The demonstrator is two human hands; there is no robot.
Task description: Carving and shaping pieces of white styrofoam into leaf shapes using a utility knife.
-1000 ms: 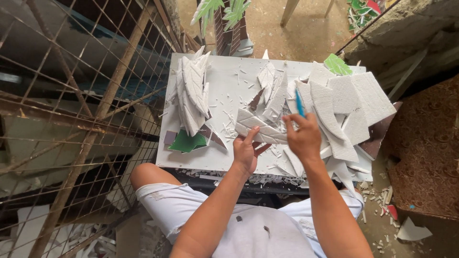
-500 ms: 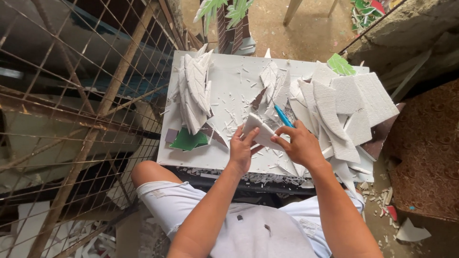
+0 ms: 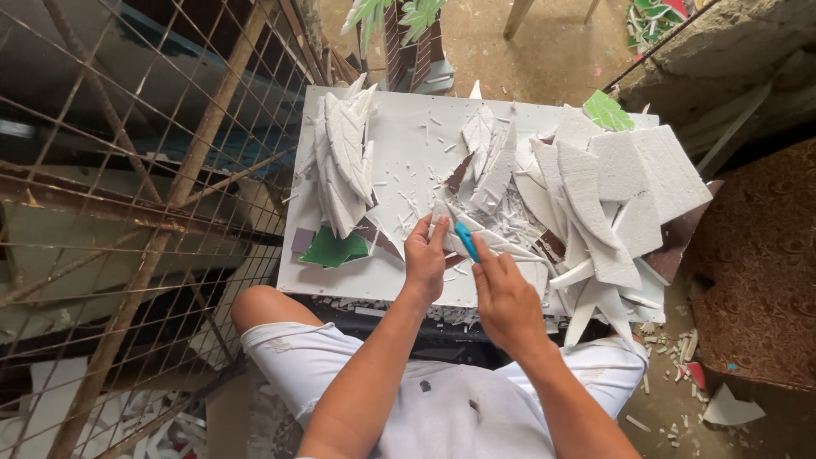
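**Blue knife on a white foam strip, scraps all around**

Right hand is curled tight around a blue knife, its tip pointing up and away, laid against a narrow white foam strip. Left hand is right beside it, fingers closed on the near end of that same strip, pinning it just above the tabletop. The two hands sit almost touching, at the near edge, a little right of centre.

Moving outward: straight past the knife lies a loose heap of pointed white foam offcuts, with thin slivers and crumbs scattered across the white board between them. Two brown-backed pieces show in that mess, one by the heap and one lower to the right. Further right, a crowded pile of bigger foam slabs overlaps and spills over the tabletop's right edge; I can't count them cleanly, they lie one over another. One green leaf-shaped piece sits on top at the far right corner.

Over on the left, well apart from the hands, a neat stack of long leaf-shaped white cutouts leans together, too overlapped to count. Under its near end, one green piece pokes out.

Left of the tabletop, a rusty wire fence fills that side. On the right stands a brown patterned seat, with white scraps littering the floor near it. White shorts, two bare forearms, one knee out to the left.
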